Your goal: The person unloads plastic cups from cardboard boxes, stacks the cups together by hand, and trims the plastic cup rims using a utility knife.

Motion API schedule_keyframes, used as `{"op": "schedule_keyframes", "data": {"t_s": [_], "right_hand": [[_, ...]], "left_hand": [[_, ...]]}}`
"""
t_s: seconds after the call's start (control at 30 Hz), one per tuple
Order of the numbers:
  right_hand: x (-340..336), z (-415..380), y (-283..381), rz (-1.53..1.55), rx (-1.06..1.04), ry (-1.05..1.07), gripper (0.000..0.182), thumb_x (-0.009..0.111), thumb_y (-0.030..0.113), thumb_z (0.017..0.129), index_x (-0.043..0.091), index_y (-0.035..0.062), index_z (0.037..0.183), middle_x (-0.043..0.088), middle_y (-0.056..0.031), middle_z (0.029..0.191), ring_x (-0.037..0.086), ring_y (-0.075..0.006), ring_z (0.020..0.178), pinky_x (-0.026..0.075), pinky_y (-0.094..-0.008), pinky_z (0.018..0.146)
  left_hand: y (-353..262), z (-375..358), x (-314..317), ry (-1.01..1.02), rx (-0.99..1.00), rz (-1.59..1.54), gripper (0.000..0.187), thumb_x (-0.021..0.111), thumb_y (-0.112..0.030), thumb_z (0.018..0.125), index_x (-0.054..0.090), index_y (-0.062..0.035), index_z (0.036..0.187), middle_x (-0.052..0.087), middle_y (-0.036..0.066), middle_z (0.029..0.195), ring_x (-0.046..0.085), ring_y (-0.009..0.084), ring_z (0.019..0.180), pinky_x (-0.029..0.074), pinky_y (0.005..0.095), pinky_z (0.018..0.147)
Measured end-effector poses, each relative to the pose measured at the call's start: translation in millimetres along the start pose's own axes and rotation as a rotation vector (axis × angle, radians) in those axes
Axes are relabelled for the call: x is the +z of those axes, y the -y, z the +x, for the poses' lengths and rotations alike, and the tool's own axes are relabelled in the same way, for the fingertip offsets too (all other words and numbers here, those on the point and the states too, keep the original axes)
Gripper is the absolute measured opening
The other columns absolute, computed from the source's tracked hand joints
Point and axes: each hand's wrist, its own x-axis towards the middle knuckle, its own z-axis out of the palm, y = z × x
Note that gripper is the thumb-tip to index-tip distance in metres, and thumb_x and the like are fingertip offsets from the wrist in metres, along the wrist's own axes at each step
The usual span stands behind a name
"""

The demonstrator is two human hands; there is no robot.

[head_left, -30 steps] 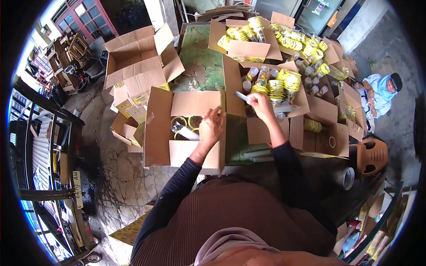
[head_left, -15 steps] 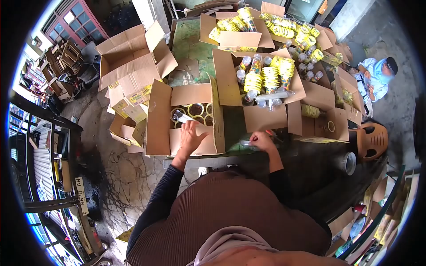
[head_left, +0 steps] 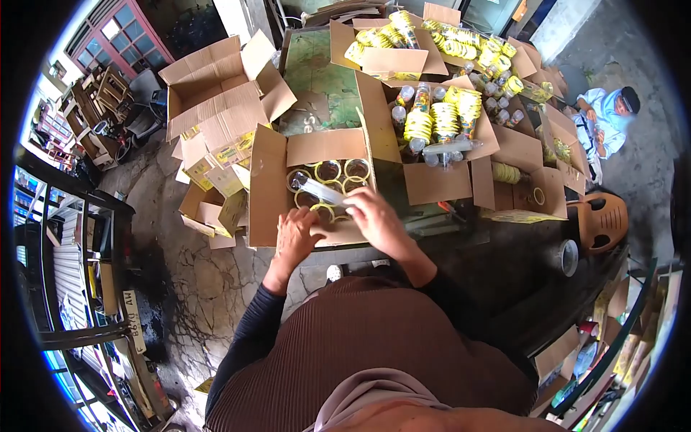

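Several jars point(head_left: 329, 171): grouped in carton point(head_left: 268, 194), likely for support.
Left hand point(head_left: 294, 236): curled at near edge, unclear whether gripping.
Right hand point(head_left: 380, 222): closed on clear tube point(head_left: 324, 192), perhaps for control.

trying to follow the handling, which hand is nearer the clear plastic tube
Right. The right hand has its fingers at the right end of the tube; the left hand is by the near box flap.
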Motion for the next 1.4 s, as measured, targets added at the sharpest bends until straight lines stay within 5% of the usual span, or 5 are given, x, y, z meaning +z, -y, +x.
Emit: {"op": "schedule_keyframes", "data": {"t_s": [0.47,0.73,0.93,1.07,1.4], "right_hand": [[18,-9,-85,-0.684,0.466,0.255,0.044,0.064,0.028,0.085,0.056,0.0063,0.122,0.051,-0.0158,0.126,0.05,-0.0323,0.115,0.04,-0.0467,0.094],[100,10,-83,-0.713,0.287,0.095,0.03,0.069,0.011,0.073,0.062,0.0074,0.103,0.051,-0.0115,0.105,0.049,-0.0284,0.103,0.042,-0.0434,0.084],[83,-5,-81,-0.56,0.262,0.003,0.022,0.063,0.002,0.073,0.054,0.0053,0.094,0.053,-0.0123,0.095,0.053,-0.0316,0.091,0.044,-0.044,0.076],[41,-10,-60,0.165,0.254,-0.065,0.02,0.066,0.003,0.081,0.053,0.0034,0.097,0.062,-0.0143,0.091,0.064,-0.0279,0.077,0.051,-0.0364,0.069],[-89,-95,-101,-0.317,0.544,-0.195,0.029,0.07,0.008,0.077,0.057,0.0054,0.104,0.061,-0.015,0.096,0.059,-0.0337,0.086,0.048,-0.0407,0.074]], "left_hand": [[33,-111,65,0.298,0.041,-0.465,0.036,0.079,-0.016,0.064,0.063,-0.0106,0.096,0.054,0.007,0.106,0.052,0.0289,0.104,0.042,0.0433,0.087],[40,-114,94,0.257,0.089,-0.233,0.03,0.073,-0.01,0.068,0.064,-0.0112,0.097,0.054,0.005,0.107,0.05,0.0255,0.11,0.038,0.0431,0.092],[39,-111,85,0.241,0.04,-0.382,0.028,0.072,-0.013,0.072,0.064,-0.0104,0.099,0.056,0.007,0.105,0.052,0.0251,0.109,0.037,0.043,0.094],[45,-98,75,0.307,0.017,-0.552,0.027,0.071,-0.018,0.078,0.063,-0.0074,0.102,0.061,0.009,0.1,0.059,0.0268,0.097,0.045,0.0393,0.085],[39,-33,33,0.29,-0.05,-0.603,0.021,0.071,-0.012,0.082,0.066,-0.0032,0.1,0.066,0.009,0.091,0.066,0.0175,0.078,0.052,0.0296,0.066]]}}
